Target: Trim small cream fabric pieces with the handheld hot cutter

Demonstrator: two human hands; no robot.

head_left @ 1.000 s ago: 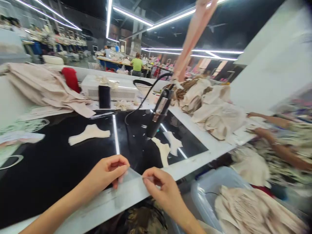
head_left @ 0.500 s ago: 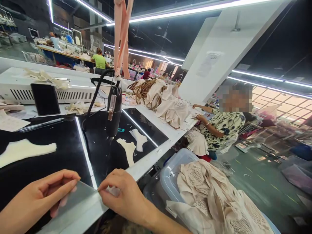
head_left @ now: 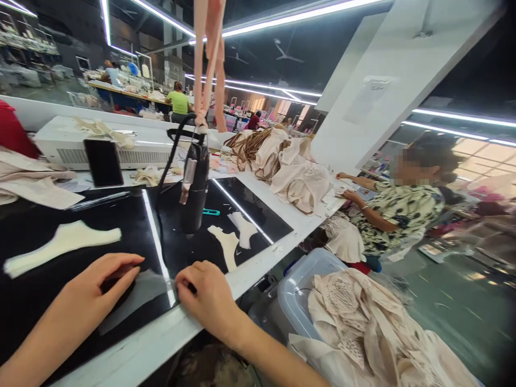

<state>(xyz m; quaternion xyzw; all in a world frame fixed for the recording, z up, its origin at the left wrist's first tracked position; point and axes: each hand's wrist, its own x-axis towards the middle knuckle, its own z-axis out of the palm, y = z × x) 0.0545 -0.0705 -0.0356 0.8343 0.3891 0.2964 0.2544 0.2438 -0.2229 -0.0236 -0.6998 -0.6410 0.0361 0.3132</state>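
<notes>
One thin see-through sheet [head_left: 149, 290] spans the gap between a person's left hand [head_left: 91, 285] and right hand [head_left: 207, 295], over the near part of a black board [head_left: 133, 242] on a white bench [head_left: 252, 274]; whether it rests on the board or is held just above cannot be told. At its right end, the right hand curls with thumb and fingertips drawn together, apparently pinching the edge. Opposite, the left hand arches, forefinger and thumb slightly parted at the tips; whether its other fingers grip the sheet from behind is hidden. So flimsy a piece would likely crease or slide with little warning, so a light, even pull from both ends seems wisest, with only the fingertips on the edges and the middle left untouched. The reflected strip of light [head_left: 149, 215] that runs down the board to the sheet may help show up wrinkles, though its glare could also mask an edge. One cream pad [head_left: 64, 242] lies beyond the left hand; a second cream pad [head_left: 226, 244] and a whiter pad [head_left: 244, 230] lie beyond the right, near a black tool [head_left: 195, 204] hung from pink strips [head_left: 213, 27], probably best given a wide berth.
</notes>
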